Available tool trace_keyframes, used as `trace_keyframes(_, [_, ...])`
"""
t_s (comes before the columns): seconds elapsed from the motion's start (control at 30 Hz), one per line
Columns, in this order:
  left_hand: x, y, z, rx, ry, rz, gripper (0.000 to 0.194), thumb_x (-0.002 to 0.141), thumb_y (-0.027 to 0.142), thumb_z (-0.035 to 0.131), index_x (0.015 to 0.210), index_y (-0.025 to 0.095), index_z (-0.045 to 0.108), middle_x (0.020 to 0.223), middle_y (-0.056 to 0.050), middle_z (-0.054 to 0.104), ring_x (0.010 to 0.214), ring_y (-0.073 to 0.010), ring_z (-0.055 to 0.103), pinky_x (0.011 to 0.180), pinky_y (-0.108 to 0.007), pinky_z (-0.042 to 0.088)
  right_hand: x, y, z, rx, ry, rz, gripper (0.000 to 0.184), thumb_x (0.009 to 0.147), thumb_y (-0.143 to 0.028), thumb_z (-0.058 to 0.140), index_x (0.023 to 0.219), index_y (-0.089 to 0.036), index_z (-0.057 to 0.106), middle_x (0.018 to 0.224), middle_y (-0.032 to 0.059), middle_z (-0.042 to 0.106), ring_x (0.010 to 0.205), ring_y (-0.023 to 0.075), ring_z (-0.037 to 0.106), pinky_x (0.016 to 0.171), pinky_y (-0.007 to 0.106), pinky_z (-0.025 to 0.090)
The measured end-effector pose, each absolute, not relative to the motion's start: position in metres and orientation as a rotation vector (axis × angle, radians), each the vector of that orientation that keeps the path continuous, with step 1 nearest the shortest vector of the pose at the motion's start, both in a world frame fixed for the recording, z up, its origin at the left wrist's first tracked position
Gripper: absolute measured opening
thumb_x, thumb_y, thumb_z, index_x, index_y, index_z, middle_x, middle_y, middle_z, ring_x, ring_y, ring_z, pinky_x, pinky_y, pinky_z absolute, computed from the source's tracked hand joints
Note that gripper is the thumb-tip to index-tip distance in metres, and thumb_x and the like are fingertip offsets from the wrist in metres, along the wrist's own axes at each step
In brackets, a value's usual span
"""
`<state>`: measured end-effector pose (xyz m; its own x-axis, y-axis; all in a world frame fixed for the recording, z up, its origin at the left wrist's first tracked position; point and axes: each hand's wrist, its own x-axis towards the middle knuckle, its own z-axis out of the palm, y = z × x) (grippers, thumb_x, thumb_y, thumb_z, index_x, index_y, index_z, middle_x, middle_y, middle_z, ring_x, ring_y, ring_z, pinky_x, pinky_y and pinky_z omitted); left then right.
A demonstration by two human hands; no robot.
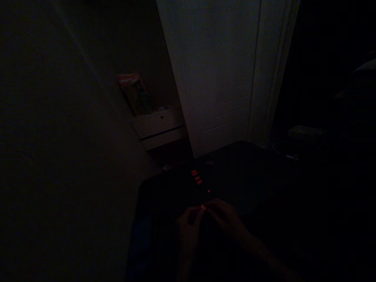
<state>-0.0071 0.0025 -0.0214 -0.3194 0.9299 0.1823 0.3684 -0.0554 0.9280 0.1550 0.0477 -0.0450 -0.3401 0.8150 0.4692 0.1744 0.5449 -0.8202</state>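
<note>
The scene is very dark. My left hand (188, 231) and my right hand (226, 219) meet low in the middle, fingertips together around a small orange piece (203, 207). Both hands look curled in a pinch over a black surface (249, 172). A short row of small orange pieces (196, 177) lies on that surface just beyond my hands, with one tinier orange speck (208, 191) closer. Which hand holds the orange piece is too dark to tell.
A pale door (217, 78) stands straight ahead. To its left a small drawer unit (160, 127) sits against the wall with a colourful packet (133, 92) leaning above it. Dim shapes and a cable (286, 152) lie at the right.
</note>
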Motion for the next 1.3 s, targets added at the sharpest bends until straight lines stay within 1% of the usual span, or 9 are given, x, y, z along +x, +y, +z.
trace_keyframes(0.07, [-0.006, 0.002, -0.020, 1.374, 1.699, 1.393, 0.041, 0.081, 0.059, 0.071, 0.085, 0.019, 0.077, 0.085, -0.010, 0.081, 0.081, -0.0282, 0.077, 0.075, -0.038, 0.061, 0.155, 0.047, -0.044, -0.830, -1.819, 0.823, 0.022, 0.102, -0.037, 0.058, 0.108, -0.023, 0.074, 0.106, 0.0077, 0.076, 0.098, 0.0227, 0.072, 0.088, 0.035, 0.058])
trace_keyframes(0.17, [-0.005, 0.003, -0.020, 1.389, 1.687, 1.396, 0.041, 0.080, 0.059, 0.072, 0.086, 0.019, 0.077, 0.084, -0.010, 0.081, 0.079, -0.0272, 0.077, 0.073, -0.037, 0.061, 0.155, 0.048, -0.046, -0.857, -1.800, 0.818, 0.025, 0.101, -0.042, 0.060, 0.108, -0.023, 0.074, 0.105, 0.0080, 0.076, 0.095, 0.0227, 0.073, 0.087, 0.035, 0.058])
trace_keyframes(0.33, [-0.006, 0.003, -0.020, 1.492, 1.694, 1.376, 0.031, 0.082, 0.049, 0.072, 0.088, 0.019, 0.078, 0.083, -0.008, 0.080, 0.074, -0.0250, 0.075, 0.070, -0.035, 0.061, 0.153, 0.048, -0.048, -0.867, -1.798, 0.809, 0.029, 0.101, -0.047, 0.059, 0.105, -0.023, 0.074, 0.103, 0.0080, 0.076, 0.093, 0.0229, 0.073, 0.085, 0.036, 0.059])
trace_keyframes(0.5, [-0.007, 0.001, -0.018, 1.569, 1.624, 1.354, 0.023, 0.083, 0.037, 0.070, 0.096, 0.020, 0.079, 0.095, -0.009, 0.080, 0.082, -0.0242, 0.074, 0.076, -0.036, 0.060, 0.151, 0.048, -0.042, -0.891, -1.730, 0.830, 0.030, 0.102, -0.047, 0.058, 0.101, -0.022, 0.074, 0.099, 0.0073, 0.076, 0.091, 0.0226, 0.073, 0.083, 0.035, 0.057])
trace_keyframes(0.67, [-0.009, 0.002, -0.025, 1.498, 1.645, 1.409, 0.031, 0.086, 0.041, 0.071, 0.106, 0.019, 0.077, 0.098, -0.010, 0.079, 0.084, -0.0241, 0.074, 0.078, -0.036, 0.060, 0.154, 0.049, -0.039, -0.875, -1.710, 0.884, 0.029, 0.099, -0.047, 0.062, 0.101, -0.022, 0.075, 0.100, 0.0076, 0.076, 0.091, 0.0232, 0.073, 0.083, 0.035, 0.058])
trace_keyframes(0.9, [-0.009, 0.005, -0.027, 1.492, 1.624, 1.331, 0.028, 0.087, 0.042, 0.068, 0.100, 0.020, 0.078, 0.099, -0.009, 0.081, 0.090, -0.0266, 0.076, 0.084, -0.038, 0.059, 0.155, 0.049, -0.046, -0.795, -1.738, 0.831, 0.025, 0.100, -0.042, 0.062, 0.105, -0.023, 0.077, 0.102, 0.0083, 0.074, 0.093, 0.0223, 0.072, 0.085, 0.035, 0.058])
trace_keyframes(1.07, [-0.009, 0.004, -0.027, 1.524, 1.644, 1.322, 0.029, 0.092, 0.042, 0.061, 0.100, 0.022, 0.080, 0.104, -0.009, 0.081, 0.098, -0.0284, 0.076, 0.091, -0.041, 0.058, 0.153, 0.049, -0.046, -0.805, -1.714, 0.819, 0.024, 0.097, -0.039, 0.066, 0.111, -0.021, 0.074, 0.105, 0.0090, 0.073, 0.093, 0.0225, 0.072, 0.083, 0.034, 0.059])
trace_keyframes(1.2, [-0.010, 0.004, -0.028, 1.514, 1.645, 1.325, 0.030, 0.094, 0.041, 0.058, 0.101, 0.022, 0.080, 0.104, -0.009, 0.081, 0.098, -0.0281, 0.076, 0.092, -0.042, 0.058, 0.152, 0.049, -0.049, -0.829, -1.751, 0.857, 0.024, 0.099, -0.040, 0.064, 0.113, -0.024, 0.075, 0.107, 0.0080, 0.076, 0.096, 0.0235, 0.073, 0.087, 0.035, 0.059])
trace_keyframes(1.3, [-0.011, 0.005, -0.029, 1.522, 1.643, 1.338, 0.028, 0.093, 0.040, 0.060, 0.101, 0.023, 0.080, 0.106, -0.009, 0.081, 0.099, -0.0280, 0.075, 0.093, -0.042, 0.057, 0.153, 0.049, -0.049, -0.819, -1.771, 0.866, 0.025, 0.101, -0.039, 0.060, 0.114, -0.025, 0.075, 0.108, 0.0076, 0.077, 0.098, 0.0243, 0.074, 0.090, 0.037, 0.058])
